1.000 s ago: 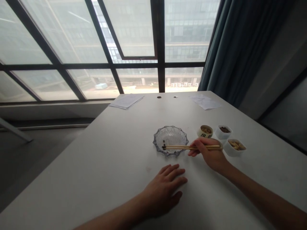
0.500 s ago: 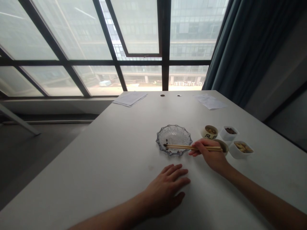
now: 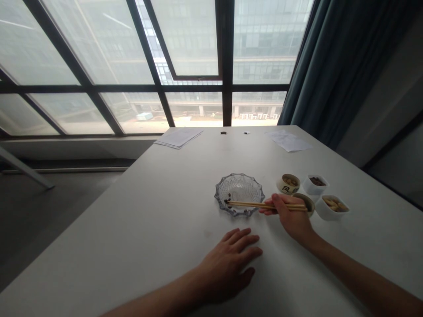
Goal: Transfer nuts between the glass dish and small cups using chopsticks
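My right hand [image 3: 292,215] is closed around a pair of wooden chopsticks [image 3: 247,204]. Their tips are inside a clear, scalloped glass bowl [image 3: 244,182], at several small dark pieces [image 3: 229,195] on its left side. Whether the tips grip a piece is too small to tell. My left hand [image 3: 231,262] lies in front of the bowl with its fingers spread, holding nothing. Behind my right hand is a round bowl [image 3: 309,203], partly hidden. Near it are a cream cup [image 3: 288,188] with brownish pieces, a white tub [image 3: 313,188] of dark pieces and another tub [image 3: 330,213] of yellowish pieces.
Everything stands on a white table [image 3: 148,211]. Stacked papers [image 3: 179,137] lie at its far left, and loose sheets [image 3: 289,141] at its far right. Two round holes are near the back edge. Windows and a dark blue curtain [image 3: 317,66] are beyond.
The chopsticks and my right hand have shifted very slightly, with the tips still among the dark pieces in the glass bowl. My left hand stays in place.
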### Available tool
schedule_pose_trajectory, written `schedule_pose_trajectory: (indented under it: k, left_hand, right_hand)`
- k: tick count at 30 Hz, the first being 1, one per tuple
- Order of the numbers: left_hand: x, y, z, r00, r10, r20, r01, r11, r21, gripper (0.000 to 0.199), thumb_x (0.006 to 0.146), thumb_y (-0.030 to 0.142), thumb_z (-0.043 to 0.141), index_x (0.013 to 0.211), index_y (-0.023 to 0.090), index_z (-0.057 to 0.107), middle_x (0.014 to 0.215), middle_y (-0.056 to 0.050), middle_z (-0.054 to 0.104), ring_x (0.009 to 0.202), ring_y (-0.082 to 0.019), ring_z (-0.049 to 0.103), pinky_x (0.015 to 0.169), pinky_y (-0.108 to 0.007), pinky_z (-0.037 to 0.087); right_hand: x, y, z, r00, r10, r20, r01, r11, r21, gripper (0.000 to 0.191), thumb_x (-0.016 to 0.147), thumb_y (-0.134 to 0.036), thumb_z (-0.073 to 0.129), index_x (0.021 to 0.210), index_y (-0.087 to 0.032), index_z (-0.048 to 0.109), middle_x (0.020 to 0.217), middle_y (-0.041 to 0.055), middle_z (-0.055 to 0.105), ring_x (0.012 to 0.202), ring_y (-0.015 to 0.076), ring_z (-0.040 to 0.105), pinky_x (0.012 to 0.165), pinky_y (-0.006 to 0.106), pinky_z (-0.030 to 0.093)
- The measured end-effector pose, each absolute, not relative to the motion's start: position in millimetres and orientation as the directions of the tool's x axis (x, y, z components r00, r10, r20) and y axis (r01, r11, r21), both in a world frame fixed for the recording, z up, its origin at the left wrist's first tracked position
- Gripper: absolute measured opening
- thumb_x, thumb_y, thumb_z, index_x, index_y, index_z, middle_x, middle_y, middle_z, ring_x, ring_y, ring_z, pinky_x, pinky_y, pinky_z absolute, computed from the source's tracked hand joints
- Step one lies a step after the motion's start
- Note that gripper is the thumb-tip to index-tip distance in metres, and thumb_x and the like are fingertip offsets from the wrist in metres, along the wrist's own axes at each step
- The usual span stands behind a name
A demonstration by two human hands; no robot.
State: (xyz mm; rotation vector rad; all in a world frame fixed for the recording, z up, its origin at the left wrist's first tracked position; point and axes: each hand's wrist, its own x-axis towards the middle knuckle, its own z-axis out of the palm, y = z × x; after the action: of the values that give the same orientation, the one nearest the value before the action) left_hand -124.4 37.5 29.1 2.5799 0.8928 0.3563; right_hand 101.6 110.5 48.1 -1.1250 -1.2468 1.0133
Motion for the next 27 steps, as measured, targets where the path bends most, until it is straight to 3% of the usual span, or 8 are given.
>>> schedule_pose_trajectory:
  k: [8,18,22,27]
  left_hand:
    - [-123.4,38.8,29.3,0.766,0.634,0.108,0.538,-0.723,0.433,0.048,0.09,0.025,0.06,0.137,0.03,0.052,0.155,-0.003,0.047,0.147,-0.027,0.034,0.122,-0.049,0.026]
    - [-124.1,37.6,30.2,0.765,0.636,0.1,0.544,-0.721,0.428,0.049,0.088,0.023,0.061,0.136,0.029,0.052,0.154,-0.004,0.048,0.147,-0.028,0.035,0.121,-0.049,0.027]
    - [-124.6,36.7,29.7,0.765,0.637,0.1,0.539,-0.717,0.443,0.047,0.09,0.026,0.061,0.136,0.03,0.052,0.154,-0.004,0.048,0.147,-0.028,0.035,0.122,-0.049,0.027]
    - [-124.4,37.5,29.2,0.761,0.638,0.118,0.533,-0.719,0.447,0.047,0.091,0.028,0.06,0.137,0.03,0.051,0.154,-0.004,0.048,0.147,-0.028,0.035,0.122,-0.05,0.027]
  right_hand:
    - [113.8,100.8,69.3,0.134,0.961,0.241,0.034,0.239,-0.971,0.045,0.084,-0.059,0.071,0.075,-0.015,0.073,0.07,0.0113,0.077,0.06,0.0257,0.076,0.056,0.032,0.066]
    - [103.0,113.5,56.3,-0.069,0.975,0.21,0.084,0.216,-0.973,0.044,0.09,-0.058,0.063,0.08,-0.016,0.071,0.068,0.0092,0.077,0.061,0.0226,0.075,0.057,0.03,0.062]
    - [100.8,116.5,54.5,-0.04,0.962,0.269,0.169,0.272,-0.947,0.047,0.095,-0.058,0.057,0.077,-0.016,0.071,0.057,0.0047,0.07,0.044,0.0145,0.06,0.043,0.025,0.047]
    - [96.3,115.3,52.4,0.067,0.927,0.369,0.174,0.353,-0.919,0.051,0.098,-0.056,0.051,0.067,-0.018,0.064,0.045,-0.0016,0.053,0.038,0.0109,0.044,0.041,0.024,0.035]
